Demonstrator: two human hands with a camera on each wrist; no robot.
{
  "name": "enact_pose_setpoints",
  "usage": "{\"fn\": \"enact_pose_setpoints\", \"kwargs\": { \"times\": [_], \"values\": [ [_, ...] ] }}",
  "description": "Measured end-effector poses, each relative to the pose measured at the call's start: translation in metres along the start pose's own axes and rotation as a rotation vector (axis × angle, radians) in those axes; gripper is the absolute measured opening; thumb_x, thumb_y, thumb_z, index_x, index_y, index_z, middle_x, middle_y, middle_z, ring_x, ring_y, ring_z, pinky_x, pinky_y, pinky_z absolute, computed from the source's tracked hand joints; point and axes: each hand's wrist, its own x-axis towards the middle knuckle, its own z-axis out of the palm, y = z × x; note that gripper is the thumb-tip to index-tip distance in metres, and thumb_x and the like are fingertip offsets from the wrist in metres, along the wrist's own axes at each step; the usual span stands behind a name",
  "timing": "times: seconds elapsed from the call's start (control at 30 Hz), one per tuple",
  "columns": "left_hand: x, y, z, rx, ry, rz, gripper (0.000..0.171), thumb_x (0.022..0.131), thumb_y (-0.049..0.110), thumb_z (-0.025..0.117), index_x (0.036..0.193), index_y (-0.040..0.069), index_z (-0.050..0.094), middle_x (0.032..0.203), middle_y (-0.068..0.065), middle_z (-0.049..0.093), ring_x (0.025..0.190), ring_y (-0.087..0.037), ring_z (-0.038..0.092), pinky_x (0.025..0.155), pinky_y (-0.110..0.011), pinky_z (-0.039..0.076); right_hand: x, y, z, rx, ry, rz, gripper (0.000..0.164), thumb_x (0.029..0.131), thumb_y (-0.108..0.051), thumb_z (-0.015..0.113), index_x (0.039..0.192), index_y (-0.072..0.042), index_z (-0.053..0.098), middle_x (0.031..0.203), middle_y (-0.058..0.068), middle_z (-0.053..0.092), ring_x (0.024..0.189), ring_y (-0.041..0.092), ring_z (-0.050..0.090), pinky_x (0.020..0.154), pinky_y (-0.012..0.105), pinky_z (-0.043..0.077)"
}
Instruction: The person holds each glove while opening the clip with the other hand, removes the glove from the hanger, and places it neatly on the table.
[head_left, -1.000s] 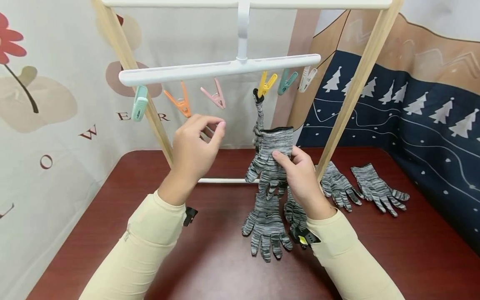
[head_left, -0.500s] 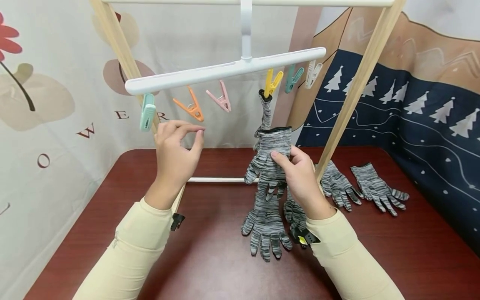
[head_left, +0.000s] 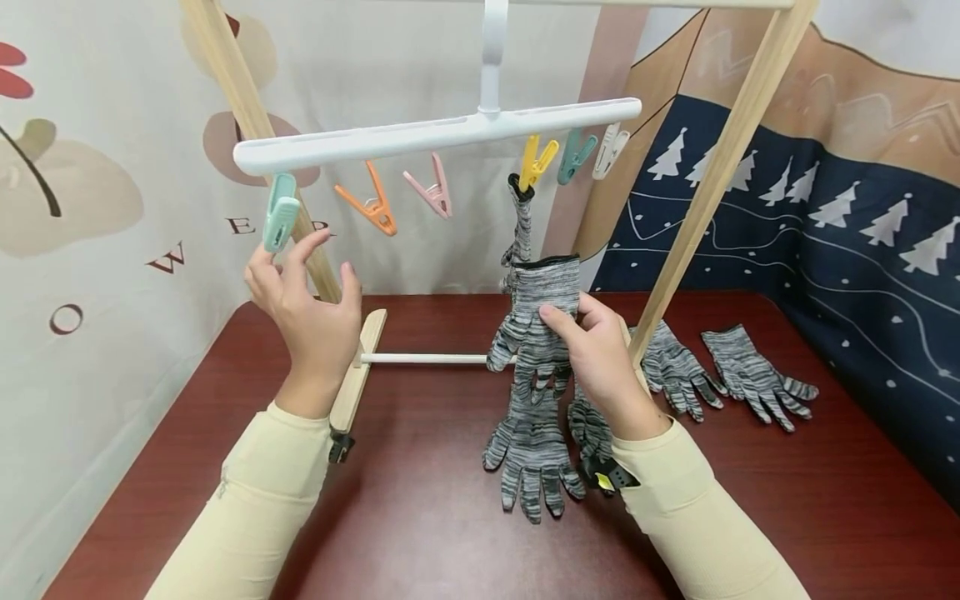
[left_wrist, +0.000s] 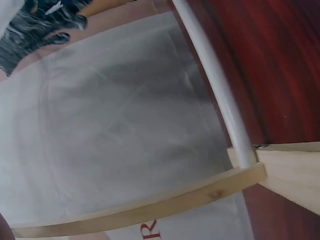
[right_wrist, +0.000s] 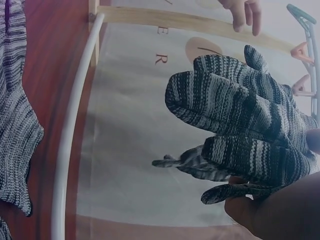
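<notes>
My left hand [head_left: 303, 321] is raised at the left end of the white hanger bar [head_left: 442, 132], fingers spread and thumb apart. Its fingertips come right up to the lower end of a mint-green clothespin [head_left: 281, 218]. In my right hand [head_left: 603, 358], a grey-and-black striped knit glove [head_left: 551, 287] is pinched between thumb and fingers, cuff up. The right wrist view shows that glove's fingers [right_wrist: 235, 110] close up. Just behind it, a similar glove [head_left: 519, 229] hangs by its cuff from a yellow clothespin [head_left: 534, 164].
Orange [head_left: 372, 204] and pink clothespins [head_left: 435, 192] hang left of centre, teal [head_left: 576, 157] and white ones [head_left: 611, 152] at the right. More striped gloves [head_left: 757, 375] lie on the dark red table [head_left: 420, 500]. A wooden frame [head_left: 720, 167] with a white lower rod [head_left: 431, 358] surrounds the hanger.
My left hand has moved left, from below the orange clothespin to the mint-green one, and its thumb and fingers have spread. The right hand holds its glove in nearly the same place.
</notes>
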Motion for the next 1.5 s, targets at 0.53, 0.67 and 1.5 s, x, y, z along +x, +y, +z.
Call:
{"fn": "enact_pose_setpoints", "kwargs": {
  "times": [0.53, 0.67, 1.5],
  "values": [
    [-0.012, -0.045, -0.008, -0.032, -0.399, -0.399, 0.093, 0.093, 0.027, 0.067, 0.161, 0.024, 0.004, 0.165, -0.003, 0.023, 0.15, -0.015, 0.028, 0.121, -0.036, 0.026, -0.001, 0.006, 0.003, -0.001, -0.047, -0.001, 0.027, 0.098, -0.01, 0.062, 0.123, 0.002, 0.062, 0.1, -0.004, 0.07, 0.088, 0.009, 0.069, 0.077, 0.027, 0.059],
    [-0.015, -0.053, -0.008, -0.007, -0.512, -0.502, 0.075, 0.098, 0.036, 0.059, 0.159, 0.023, 0.018, 0.145, -0.018, 0.052, 0.128, -0.028, 0.055, 0.103, -0.047, 0.045, -0.002, 0.008, 0.007, 0.024, -0.095, 0.052, 0.027, 0.097, -0.007, 0.062, 0.123, 0.001, 0.059, 0.097, -0.003, 0.071, 0.087, 0.009, 0.07, 0.077, 0.028, 0.059],
    [-0.02, -0.06, -0.006, 0.225, -0.637, -0.459, 0.051, 0.106, 0.045, 0.04, 0.136, 0.008, 0.06, 0.112, -0.012, 0.075, 0.095, -0.031, 0.075, 0.081, -0.052, 0.054, -0.019, 0.026, 0.038, -0.357, -0.414, 0.181, 0.032, 0.093, -0.024, 0.071, 0.067, -0.007, 0.061, 0.048, -0.004, 0.054, 0.043, 0.009, 0.035, 0.045, 0.026, 0.03]
  ]
}}
